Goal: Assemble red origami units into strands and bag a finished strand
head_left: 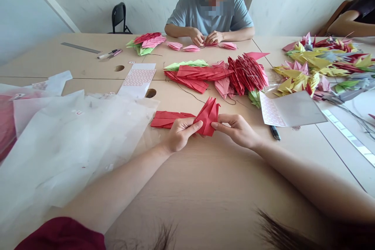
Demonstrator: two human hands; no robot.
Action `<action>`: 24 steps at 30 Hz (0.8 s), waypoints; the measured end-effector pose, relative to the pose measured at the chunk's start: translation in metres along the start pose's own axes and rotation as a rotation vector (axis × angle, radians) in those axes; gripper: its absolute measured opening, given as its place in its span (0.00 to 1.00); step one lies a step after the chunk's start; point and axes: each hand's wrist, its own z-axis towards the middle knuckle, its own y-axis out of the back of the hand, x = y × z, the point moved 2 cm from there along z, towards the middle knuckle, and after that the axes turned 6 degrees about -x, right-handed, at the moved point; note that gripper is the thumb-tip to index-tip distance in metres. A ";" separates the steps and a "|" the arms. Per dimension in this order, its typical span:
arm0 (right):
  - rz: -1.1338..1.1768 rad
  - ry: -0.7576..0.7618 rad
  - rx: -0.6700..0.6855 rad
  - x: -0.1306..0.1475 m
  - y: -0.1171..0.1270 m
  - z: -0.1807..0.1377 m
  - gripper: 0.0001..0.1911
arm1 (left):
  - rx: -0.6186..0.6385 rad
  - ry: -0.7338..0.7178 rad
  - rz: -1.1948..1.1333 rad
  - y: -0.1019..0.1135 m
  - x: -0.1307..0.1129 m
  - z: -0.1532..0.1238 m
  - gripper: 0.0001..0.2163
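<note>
My left hand (180, 133) and my right hand (238, 129) both pinch a small stack of folded red paper cranes (208, 116) just above the wooden table (205, 179). The left thumb and fingers close on the stack's lower left side; the right fingertips close on its lower right corner. A flat row of red folded paper pieces (166, 119) lies on the table just left of the held stack, touching it or nearly so.
Clear plastic bags (67, 140) cover the table's left. Strung red, pink and green cranes (216, 74) lie ahead, with a thin thread. A sticker sheet (288, 111) and black pen (274, 133) sit right; yellow and mixed cranes (325, 66) far right. A person opposite folds pink paper (206, 39).
</note>
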 end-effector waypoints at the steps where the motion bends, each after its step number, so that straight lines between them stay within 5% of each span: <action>1: 0.006 0.007 -0.019 0.000 -0.001 0.000 0.16 | -0.005 0.004 0.008 0.000 0.001 -0.001 0.16; 10: 0.142 -0.031 -0.050 -0.003 -0.012 -0.003 0.15 | 0.037 -0.129 0.247 -0.007 0.001 -0.003 0.11; 17: 0.269 -0.086 -0.019 -0.002 -0.018 -0.004 0.13 | 0.093 -0.129 0.259 -0.009 0.001 -0.003 0.14; 24: 0.281 -0.116 -0.144 0.000 -0.014 -0.004 0.13 | 0.059 -0.025 0.190 -0.006 0.000 -0.002 0.22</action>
